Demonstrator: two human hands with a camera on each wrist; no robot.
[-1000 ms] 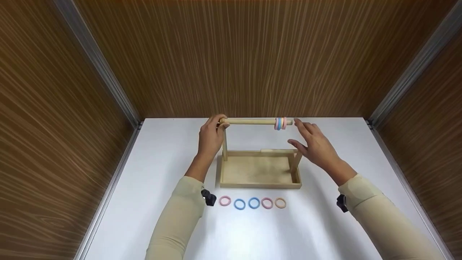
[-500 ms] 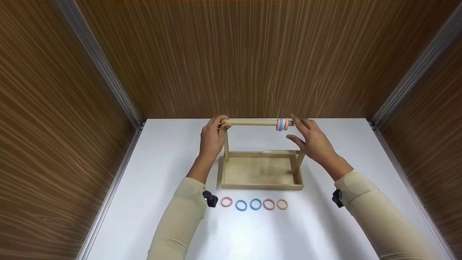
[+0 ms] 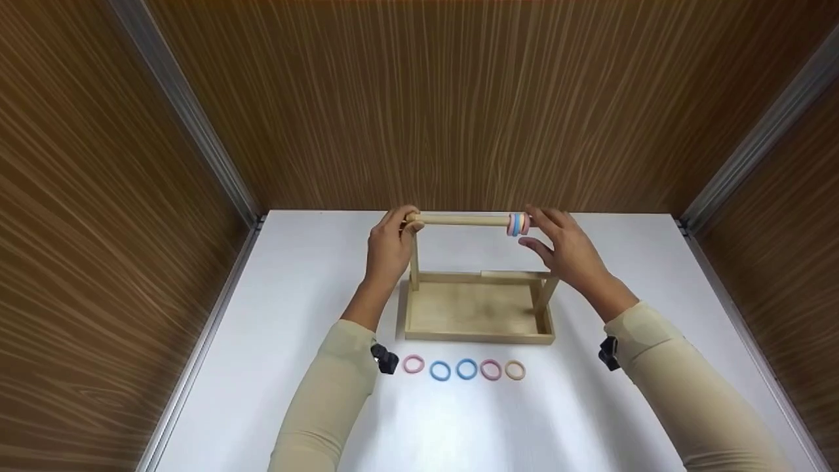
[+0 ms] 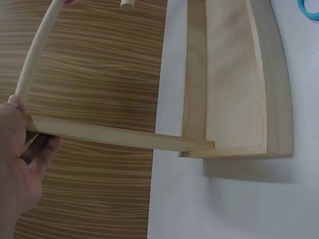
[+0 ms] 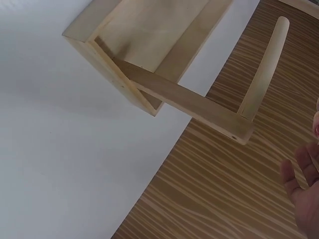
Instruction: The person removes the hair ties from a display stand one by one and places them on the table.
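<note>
I am watching the left hand (image 3: 388,252) gripping the left end of the wooden rod (image 3: 462,221), fingers and thumb curled around it right above the left upright (image 3: 413,262) of the wooden stand (image 3: 478,308); the left wrist view is showing the same hold, with the thumb (image 4: 17,107) lying on the joint where rod and upright are meeting. Moving right, the rod is running level above the stand's tray (image 3: 473,335), and 3 hair ties (image 3: 518,224), pink and blue, are sitting bunched on it near its right end. The right hand (image 3: 569,252) is resting against that end just beside the ties, fingers loosely extended rather than clamped, thumb underneath; I cannot tell whether the fingertips are actually pinching anything. To do this well, I am judging that the left hand should be keeping the rod steady while the right is nudging the ties inward with light, even pressure, so the rod is not lifting off its uprights. In front of the tray, 5 loose hair ties (image 3: 465,369) are lying in a row on the white table (image 3: 301,282). Compared with 1 second ago, the right hand has been closing in from open air to touching the rod's end, the left hold is staying unchanged, and the row of 5 is not moving.
</note>
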